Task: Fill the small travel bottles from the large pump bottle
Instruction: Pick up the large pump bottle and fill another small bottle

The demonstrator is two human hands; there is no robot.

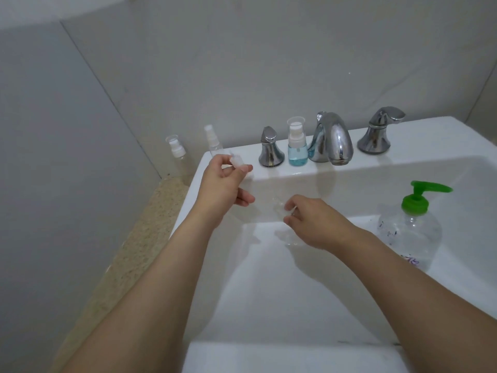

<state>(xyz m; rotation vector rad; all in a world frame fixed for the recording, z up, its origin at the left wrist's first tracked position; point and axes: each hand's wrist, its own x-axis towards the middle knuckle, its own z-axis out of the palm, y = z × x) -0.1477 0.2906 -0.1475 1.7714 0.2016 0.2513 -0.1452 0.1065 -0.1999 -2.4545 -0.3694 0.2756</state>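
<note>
Left hand (224, 184) pinches a clear cap (238, 161) at sink (322, 305) back-left corner. Right hand (312, 222) grips clear travel bottle (289, 236) over basin. Green-pump bottle (411, 224) stands inside right edge.

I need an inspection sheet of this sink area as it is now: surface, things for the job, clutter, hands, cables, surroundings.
Surface: white sink, speckled counter to its left.
Job's things: green-pump bottle on the sink's right edge; blue-filled travel bottle between tap handle and spout; two clear travel bottles at back left; clear small bottle over the basin.
Clutter: nothing seen.
Hands: left hand pinches a clear cap; right hand holds the clear small bottle.
Cables: nothing seen.
Surroundings: chrome faucet, grey tiled wall.
</note>
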